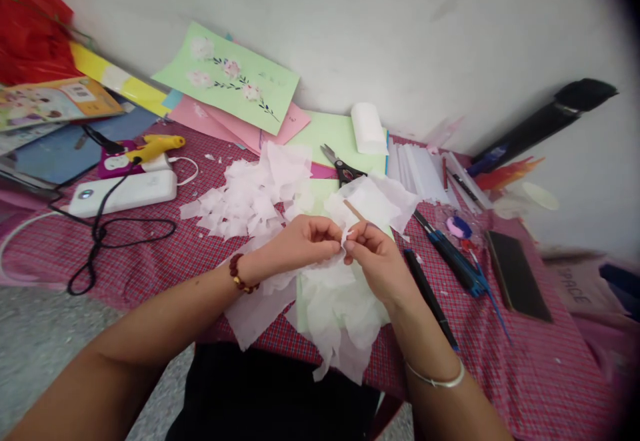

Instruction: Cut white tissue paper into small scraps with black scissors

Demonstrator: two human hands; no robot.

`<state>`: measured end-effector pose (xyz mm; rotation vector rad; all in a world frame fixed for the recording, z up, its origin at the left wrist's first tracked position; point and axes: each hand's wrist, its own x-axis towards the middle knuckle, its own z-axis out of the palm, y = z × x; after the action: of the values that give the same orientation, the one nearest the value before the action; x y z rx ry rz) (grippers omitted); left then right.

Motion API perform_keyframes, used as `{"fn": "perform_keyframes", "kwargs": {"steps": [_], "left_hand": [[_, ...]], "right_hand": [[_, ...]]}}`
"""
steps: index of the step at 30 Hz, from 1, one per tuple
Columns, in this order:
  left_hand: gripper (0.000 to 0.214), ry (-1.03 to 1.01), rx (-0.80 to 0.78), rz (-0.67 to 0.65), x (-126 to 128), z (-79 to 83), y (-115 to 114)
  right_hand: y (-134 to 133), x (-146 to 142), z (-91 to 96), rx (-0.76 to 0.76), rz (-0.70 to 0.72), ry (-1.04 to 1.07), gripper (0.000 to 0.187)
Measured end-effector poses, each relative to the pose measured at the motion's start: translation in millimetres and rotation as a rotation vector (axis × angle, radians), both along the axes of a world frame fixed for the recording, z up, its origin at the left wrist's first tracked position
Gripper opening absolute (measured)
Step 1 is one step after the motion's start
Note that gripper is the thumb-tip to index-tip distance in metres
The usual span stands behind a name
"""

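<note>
Between my two hands a small twisted piece of white tissue paper (345,238) is pinched. My left hand (313,241) grips it with thumb and fingertips from the left. From the right, my right hand (375,254) pinches the same piece, and a thin brown stick (354,210) juts up from its fingers. Loose tissue sheets (345,314) lie spread under both hands, partly over light green paper. A heap of small cut tissue pieces (245,197) sits to the left. Scissors (344,169) with black handles rest just beyond my hands.
At the back, a green card with paper flowers (240,81) leans over pink sheets. A tissue roll (367,127) stands near the wall. Left are a white power bank (125,191), a yellow glue gun (157,147) and a black cable. Right are a blue cutter (450,254), a black pen (430,297) and a phone (517,274).
</note>
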<state>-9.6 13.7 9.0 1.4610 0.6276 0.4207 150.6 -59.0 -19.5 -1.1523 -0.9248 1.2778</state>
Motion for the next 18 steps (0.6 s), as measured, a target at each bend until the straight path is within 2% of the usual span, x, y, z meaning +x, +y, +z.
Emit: {"fn": "perform_keyframes", "kwargs": {"steps": [7, 18], "left_hand": [[0.011, 0.017, 0.047, 0.011, 0.3, -8.0, 1.1], [0.015, 0.007, 0.038, 0.054, 2.8, -6.1, 0.2]], "right_hand": [[0.0, 0.0, -0.3, 0.006, -0.011, -0.037, 0.006], [-0.4, 0.5, 2.4, -0.005, -0.038, -0.135, 0.006]]}}
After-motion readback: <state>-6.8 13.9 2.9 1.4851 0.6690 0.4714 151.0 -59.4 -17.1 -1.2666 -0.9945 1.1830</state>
